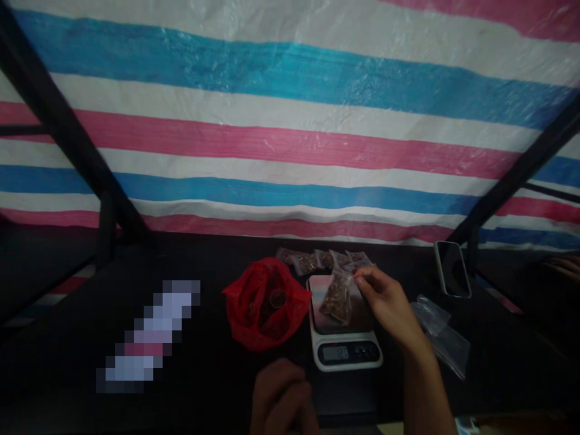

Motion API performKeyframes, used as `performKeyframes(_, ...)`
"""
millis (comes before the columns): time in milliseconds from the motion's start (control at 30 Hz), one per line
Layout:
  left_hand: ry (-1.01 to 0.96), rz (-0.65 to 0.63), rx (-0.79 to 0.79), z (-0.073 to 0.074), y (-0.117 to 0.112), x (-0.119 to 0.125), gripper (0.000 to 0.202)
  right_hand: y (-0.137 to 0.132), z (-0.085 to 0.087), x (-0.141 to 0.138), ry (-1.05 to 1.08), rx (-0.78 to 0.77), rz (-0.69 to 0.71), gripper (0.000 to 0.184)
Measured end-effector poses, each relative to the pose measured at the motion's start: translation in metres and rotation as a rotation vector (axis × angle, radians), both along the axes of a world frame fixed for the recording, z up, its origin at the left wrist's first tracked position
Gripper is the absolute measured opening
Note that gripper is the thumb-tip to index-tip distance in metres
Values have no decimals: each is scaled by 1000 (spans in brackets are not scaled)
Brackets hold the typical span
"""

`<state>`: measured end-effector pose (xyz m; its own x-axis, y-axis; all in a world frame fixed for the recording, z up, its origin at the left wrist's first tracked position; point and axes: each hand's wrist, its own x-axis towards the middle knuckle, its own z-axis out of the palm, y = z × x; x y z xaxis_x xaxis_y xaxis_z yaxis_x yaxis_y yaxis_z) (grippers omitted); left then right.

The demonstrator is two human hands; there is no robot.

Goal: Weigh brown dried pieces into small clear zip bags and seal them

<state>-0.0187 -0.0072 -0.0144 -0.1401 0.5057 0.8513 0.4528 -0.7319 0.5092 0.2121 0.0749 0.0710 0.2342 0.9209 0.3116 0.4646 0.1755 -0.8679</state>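
My right hand (385, 305) pinches the top of a small clear bag of brown bits (338, 296), which rests on the shiny plate of a white digital kitchen scale (347, 353). To the left of the scale sits an open red plastic bag (265, 302) with more brown bits inside. My left hand (278, 399) lies low at the near table edge with its fingers curled under; whether it holds anything is hidden. Behind the scale lie several filled small clear bags (324, 260) in a row.
A phone (452, 269) lies face up at the right, beside empty clear bags (441, 335). A blurred-out patch (149, 338) lies on the dark table at left. Black metal struts and a striped pink, blue and white tarp stand behind the table.
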Motion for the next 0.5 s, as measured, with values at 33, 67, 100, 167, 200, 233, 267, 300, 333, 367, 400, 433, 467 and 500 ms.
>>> performKeyframes(33, -36, 52, 18, 6, 6, 0, 26, -4, 7, -5, 31, 8, 33, 23)
performKeyframes(67, -53, 82, -13, 12, 10, 0, 31, -8, 15, -11, 51, 18, 60, 22)
performKeyframes(100, -73, 104, -59, 19, 14, 0, 35, -12, 22, -17, 64, 37, 78, 22)
performKeyframes(167, -157, 96, -237, 33, 19, 3, 39, -18, 35, -34, 77, 78, 105, 20)
performKeyframes(200, -226, 55, -374, 39, 20, 5, 41, -19, 40, -43, 78, 90, 120, 19)
performKeyframes(233, -314, -5, -529, 44, 21, 9, 42, -20, 44, -52, 76, 94, 141, 18)
performKeyframes(267, -414, -79, -689, 48, 21, 12, 45, -19, 45, -63, 72, 91, 167, 17)
performKeyframes(300, -518, -156, -830, 50, 21, 16, 49, -17, 46, -73, 70, 83, 191, 16)
performKeyframes(333, -628, -224, -946, 51, 22, 20, 53, -14, 44, -83, 71, 74, 208, 16)
performKeyframes(367, -735, -292, -1035, 51, 23, 24, 57, -10, 41, -92, 77, 66, 215, 15)
performKeyframes(400, -844, -344, -1091, 50, 23, 27, 61, -6, 38, -101, 83, 55, 212, 15)
performKeyframes(433, -950, -385, -1119, 49, 25, 29, 65, -1, 33, -109, 87, 36, 200, 15)
performKeyframes(467, -1045, -419, -1124, 47, 26, 31, 67, 3, 28, -117, 87, 12, 181, 16)
performKeyframes(500, -1126, -439, -1114, 44, 27, 32, 69, 8, 22, -123, 81, -15, 163, 18)
